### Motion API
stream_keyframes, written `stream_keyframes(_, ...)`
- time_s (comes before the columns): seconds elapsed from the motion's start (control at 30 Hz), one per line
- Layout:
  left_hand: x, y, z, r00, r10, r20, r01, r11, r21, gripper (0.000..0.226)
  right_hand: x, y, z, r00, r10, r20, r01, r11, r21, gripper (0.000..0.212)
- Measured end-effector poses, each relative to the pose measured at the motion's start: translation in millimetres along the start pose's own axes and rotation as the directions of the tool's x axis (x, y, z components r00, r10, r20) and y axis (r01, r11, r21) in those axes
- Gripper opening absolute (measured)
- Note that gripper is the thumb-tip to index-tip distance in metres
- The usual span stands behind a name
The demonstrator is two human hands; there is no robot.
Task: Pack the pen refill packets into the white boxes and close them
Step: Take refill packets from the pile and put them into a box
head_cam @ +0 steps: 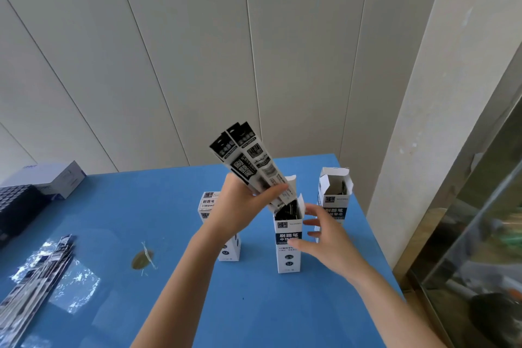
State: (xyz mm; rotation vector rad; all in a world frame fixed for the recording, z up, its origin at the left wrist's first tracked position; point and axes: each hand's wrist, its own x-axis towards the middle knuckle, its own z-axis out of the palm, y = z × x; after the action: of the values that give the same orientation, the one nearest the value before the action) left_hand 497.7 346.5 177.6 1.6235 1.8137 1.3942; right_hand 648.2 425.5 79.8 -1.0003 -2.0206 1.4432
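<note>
My left hand (243,206) grips two black-and-white pen refill packets (248,158), tilted up and left, with their lower ends at the mouth of the open middle white box (288,246). That box stands upright and holds dark packets inside. My right hand (324,237) is spread open against the box's right side, fingers touching it. A second white box (334,195) stands open behind right, with packets inside. A third white box (209,203) stands closed behind my left wrist, partly hidden.
A pile of shiny refill packets (36,271) lies at the left on the blue table (169,305). A black keyboard (17,206) and a white carton (53,178) sit far left. A brown patch (142,258) marks the tabletop. The table's right edge runs beside a glass pane.
</note>
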Motion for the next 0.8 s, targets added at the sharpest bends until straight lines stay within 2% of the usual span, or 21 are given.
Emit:
stream_keyframes(0.1,3.5,-1.5,3.9,0.999,0.028,0.035,-0.027,0.999,-0.032,0.015,7.5,2.0,4.3,0.998,-0.033,0.044,0.033,0.999,0.017,0.064)
stream_keyframes(0.2,7.1,-3.6,8.7,0.998,0.027,0.048,-0.024,0.998,-0.064,0.009,11.2,1.5,7.7,0.998,-0.045,0.054,0.046,0.999,-0.008,0.056)
stream_keyframes(0.37,10.8,-10.7,15.6,0.998,0.027,0.065,-0.020,0.995,-0.100,0.011,14.2,0.4,10.9,0.998,-0.046,0.035,0.047,0.999,-0.007,0.045)
stream_keyframes(0.6,8.5,-30.0,11.9,0.996,-0.030,0.089,0.034,0.998,-0.045,0.012,16.9,1.6,8.2,0.999,-0.026,0.032,0.025,0.999,0.031,0.038)
stream_keyframes(0.8,12.1,-28.0,0.9,0.977,-0.093,0.193,0.090,0.996,0.022,0.015,20.0,5.6,9.0,0.999,-0.010,0.034,0.009,0.999,0.038,0.036)
